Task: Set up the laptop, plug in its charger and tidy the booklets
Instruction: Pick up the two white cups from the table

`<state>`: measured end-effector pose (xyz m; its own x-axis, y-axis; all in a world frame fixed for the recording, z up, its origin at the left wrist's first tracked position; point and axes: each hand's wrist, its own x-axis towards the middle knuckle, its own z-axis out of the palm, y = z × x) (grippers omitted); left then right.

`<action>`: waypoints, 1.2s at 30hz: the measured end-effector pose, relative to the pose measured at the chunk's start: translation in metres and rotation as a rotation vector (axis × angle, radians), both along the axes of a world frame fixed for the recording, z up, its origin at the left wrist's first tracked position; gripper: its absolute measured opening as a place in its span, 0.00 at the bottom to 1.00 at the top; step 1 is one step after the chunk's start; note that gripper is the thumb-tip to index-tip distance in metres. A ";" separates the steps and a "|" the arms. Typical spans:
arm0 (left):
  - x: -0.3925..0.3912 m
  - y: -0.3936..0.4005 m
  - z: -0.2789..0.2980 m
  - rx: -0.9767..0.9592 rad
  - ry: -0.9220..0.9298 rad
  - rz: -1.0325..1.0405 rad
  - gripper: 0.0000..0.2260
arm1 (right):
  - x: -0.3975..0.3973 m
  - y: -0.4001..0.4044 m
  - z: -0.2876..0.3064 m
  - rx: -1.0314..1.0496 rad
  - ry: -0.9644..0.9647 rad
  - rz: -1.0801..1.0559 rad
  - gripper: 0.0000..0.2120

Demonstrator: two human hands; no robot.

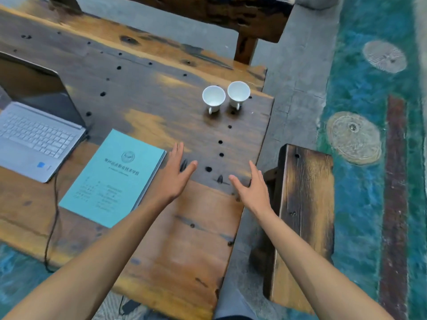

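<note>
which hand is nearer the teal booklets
Left. The left hand is open just beside the right edge of the booklets; the right hand is open farther right, near the table's edge.

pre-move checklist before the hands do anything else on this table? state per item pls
1. Laptop open on the table: ok, lid up, keyboard showing.
2. Charger cable at the laptop: cannot tell; a dark cable runs from its right side over the near table edge, the plug end is not visible.
3. Booklets tidied: ok, one squared teal stack beside the laptop.
4. Left hand free: ok, fingers straight, no grip on anything, just right of the booklets.
5. Right hand free: ok, fingers straight, near the table's right edge.
6. Two white cups out of the way: ok, upright, beyond both hands.
</note>
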<state>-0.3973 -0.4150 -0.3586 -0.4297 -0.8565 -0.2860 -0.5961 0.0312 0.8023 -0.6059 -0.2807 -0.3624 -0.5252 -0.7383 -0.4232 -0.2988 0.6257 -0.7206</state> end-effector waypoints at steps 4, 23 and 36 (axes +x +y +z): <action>-0.032 -0.040 0.011 0.078 0.062 0.087 0.30 | -0.036 -0.053 0.005 -0.063 -0.071 -0.059 0.41; -0.121 -0.190 -0.052 0.677 0.292 0.245 0.12 | -0.131 -0.231 -0.045 -0.035 -0.649 -0.410 0.05; -0.143 -0.206 -0.070 0.815 0.379 0.189 0.12 | -0.146 -0.254 -0.066 -0.042 -0.756 -0.350 0.12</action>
<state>-0.5403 -0.6214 -0.4291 -0.4912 -0.5168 -0.7011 -0.2264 -0.7015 0.6757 -0.7521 -0.5350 -0.4287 -0.3127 -0.6083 -0.7295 0.4818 0.5603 -0.6737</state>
